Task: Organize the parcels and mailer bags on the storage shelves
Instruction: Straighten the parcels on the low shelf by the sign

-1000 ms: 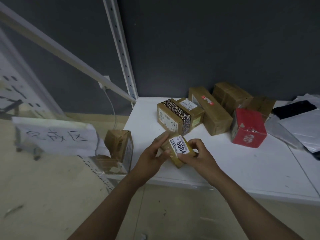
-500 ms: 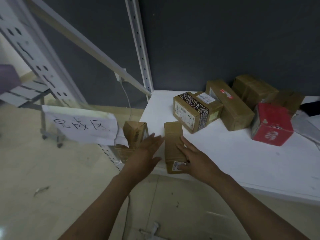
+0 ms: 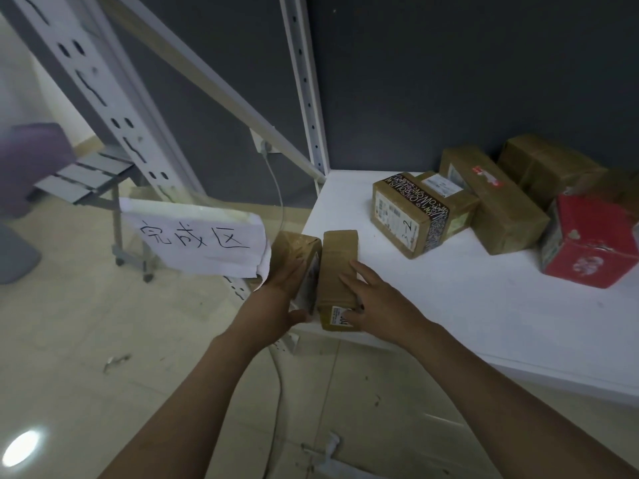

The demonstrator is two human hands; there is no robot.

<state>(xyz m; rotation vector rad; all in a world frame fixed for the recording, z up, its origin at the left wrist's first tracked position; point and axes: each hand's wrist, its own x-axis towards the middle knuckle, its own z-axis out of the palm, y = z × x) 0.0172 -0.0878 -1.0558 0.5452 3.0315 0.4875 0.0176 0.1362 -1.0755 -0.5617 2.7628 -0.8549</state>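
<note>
A narrow brown parcel [image 3: 337, 261] with a white label on its near end lies at the left front corner of the white shelf [image 3: 449, 299]. My right hand [image 3: 377, 302] lies on top of it, thumb against the label. Right beside it, at the shelf's left edge, stands a taped brown box [image 3: 294, 245]. My left hand [image 3: 281, 295] grips this box, fingers on top and thumb curled around its near end. The two parcels touch side by side.
Further back on the shelf sit a box with black patterned tape [image 3: 409, 216], a long brown box [image 3: 501, 205], another brown box [image 3: 549, 164] and a red box [image 3: 587, 240]. A handwritten paper sign [image 3: 197, 236] hangs at the left. A white upright [image 3: 304, 84] stands behind.
The labelled parcel went from both hands down onto the shelf corner. My left hand moved onto the taped box beside it, and the two now sit together. The camera shifted left.
</note>
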